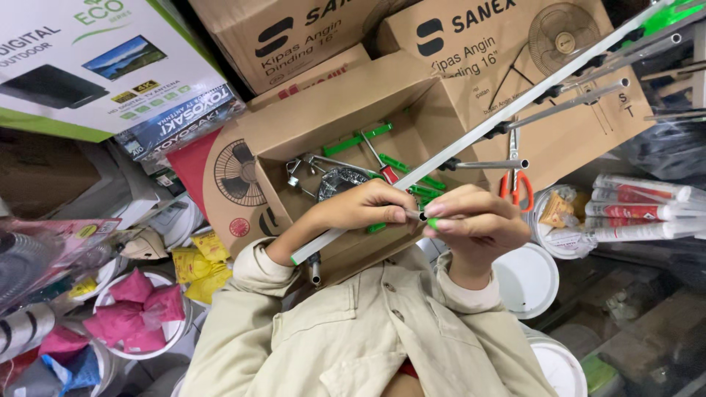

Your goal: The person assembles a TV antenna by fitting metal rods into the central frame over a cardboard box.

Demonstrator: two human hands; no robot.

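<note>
Both hands pinch a short metal rod at the long antenna bar, left hand and right hand fingers clamped on it, several rods apparently mounted, green clips loose in the cardboard box

A: What packages stand beyond the hands?

B: An open brown carton, two brown fan boxes behind it, and a white-green box far left.
</note>
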